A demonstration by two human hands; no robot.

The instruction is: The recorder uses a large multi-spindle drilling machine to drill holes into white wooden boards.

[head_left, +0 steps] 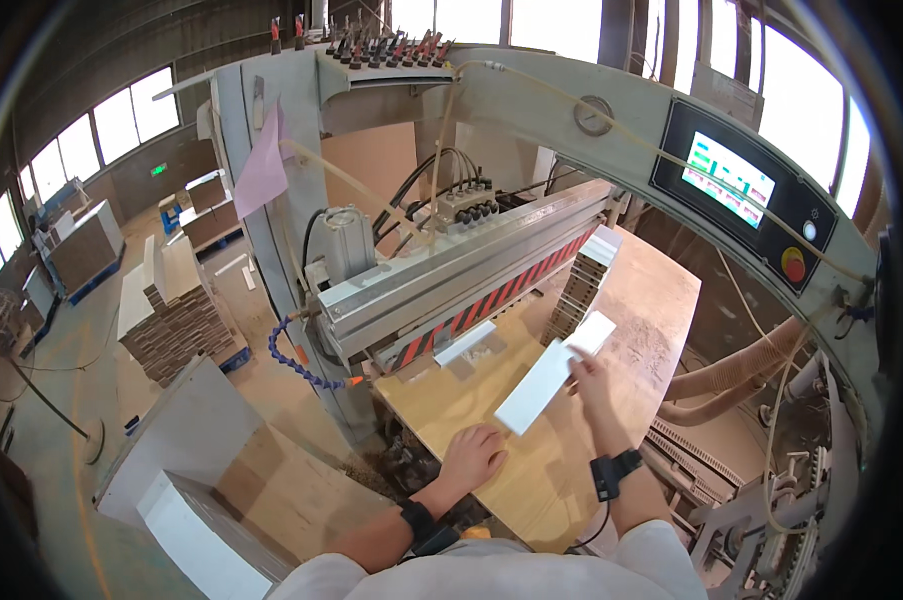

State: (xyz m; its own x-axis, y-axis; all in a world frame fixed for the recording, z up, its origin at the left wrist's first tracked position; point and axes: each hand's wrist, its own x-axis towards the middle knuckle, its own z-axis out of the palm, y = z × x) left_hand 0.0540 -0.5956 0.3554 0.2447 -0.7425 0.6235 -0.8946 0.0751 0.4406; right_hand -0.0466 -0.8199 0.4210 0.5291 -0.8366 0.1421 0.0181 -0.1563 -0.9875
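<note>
A white rectangular board [533,388] lies slanted above the wooden worktop [431,410]. My right hand [590,388] is closed on its right edge, with thumb and fingers pinching it. Just beyond that hand, the white end of another piece [593,333] shows, partly covered by the board. Behind it stands a stack of narrow pieces [578,285] with white tops. My left hand [473,458] rests on the worktop's near left edge beside the board's near end, fingers loosely bent and holding nothing. A short white strip [464,344] lies by the machine's striped bar.
A metal press beam [461,285] with red-black stripes spans the worktop's far side. A blue jointed hose [301,368] hangs at its left end. The control panel [726,190] has a lit screen and a red button [793,265]. At lower left stands a large box-like bin [281,470].
</note>
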